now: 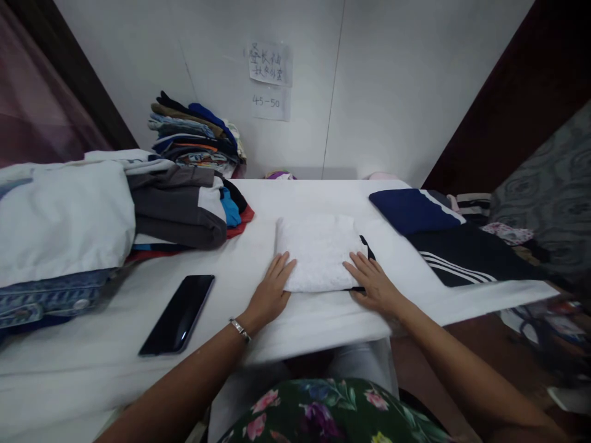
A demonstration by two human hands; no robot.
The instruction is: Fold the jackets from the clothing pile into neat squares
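Note:
A folded white garment (pixel 321 252) lies flat on the white-covered table in front of me, with a bit of black cloth (pixel 368 247) showing along its right edge. My left hand (pixel 272 288) rests at its lower left corner, fingers stretched out and fingertips on the fabric. On the opposite side, my right hand (pixel 373 282) lies with spread fingers over the garment's right edge and the black cloth. Neither hand grips anything. Left of my left hand is a dark smartphone (pixel 178 315), lying flat.
Piled clothes, including a white garment (pixel 64 215) and dark grey one (pixel 175 206), cover the left side. A tall folded stack (pixel 196 135) stands behind. Folded navy (pixel 410 209) and black striped clothes (pixel 475 255) lie right. Handwritten papers (pixel 271 80) hang on the wall.

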